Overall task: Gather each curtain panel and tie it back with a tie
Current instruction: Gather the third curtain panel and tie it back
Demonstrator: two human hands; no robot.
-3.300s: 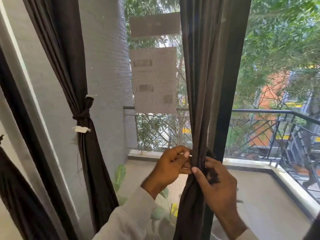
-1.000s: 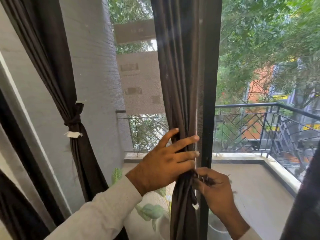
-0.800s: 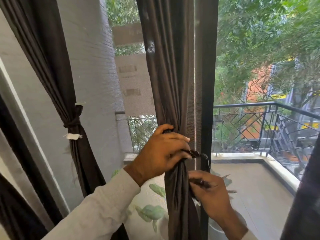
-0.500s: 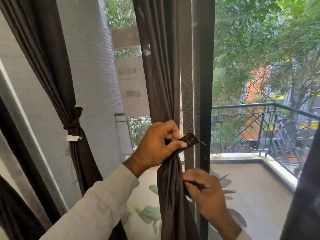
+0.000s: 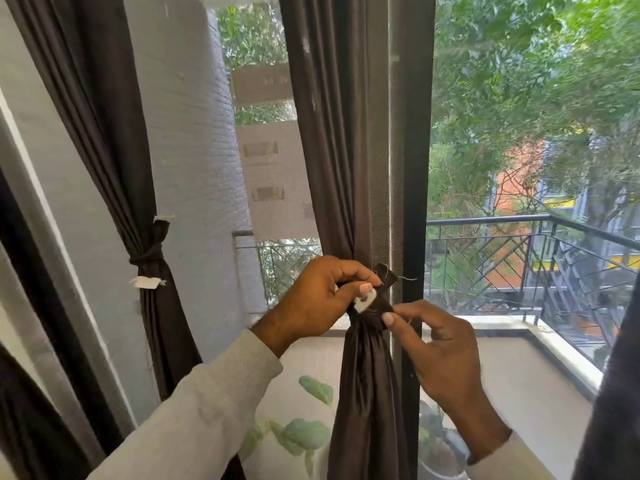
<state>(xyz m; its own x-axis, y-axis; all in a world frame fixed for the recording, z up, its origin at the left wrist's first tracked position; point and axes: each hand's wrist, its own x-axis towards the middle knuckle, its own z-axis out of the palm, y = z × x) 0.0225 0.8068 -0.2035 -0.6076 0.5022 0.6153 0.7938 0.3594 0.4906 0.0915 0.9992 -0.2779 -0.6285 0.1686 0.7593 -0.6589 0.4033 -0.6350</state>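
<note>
A dark brown curtain panel (image 5: 332, 140) hangs at the centre, bunched tight at waist height. Around the bunch runs a dark fabric tie (image 5: 382, 294) with a small white patch on it. My left hand (image 5: 322, 299) grips the gathered fabric and pinches the tie's end by the white patch. From the right, my right hand (image 5: 440, 344) touches the tie with thumb and forefinger. Another dark panel (image 5: 114, 140) at the left is gathered and bound by its own tie (image 5: 149, 258), which has white tabs.
A black vertical window frame (image 5: 414, 168) stands right behind the centre panel. Through the glass are a balcony with a metal railing (image 5: 540, 244), a grey brick wall, trees and leafy plants below. More dark curtain fabric (image 5: 609, 375) edges the right side.
My left hand went from flat on the panel to clenched around the bunch, bringing the tie's end round. My right hand rose from below to the tie. The white patch now shows.
</note>
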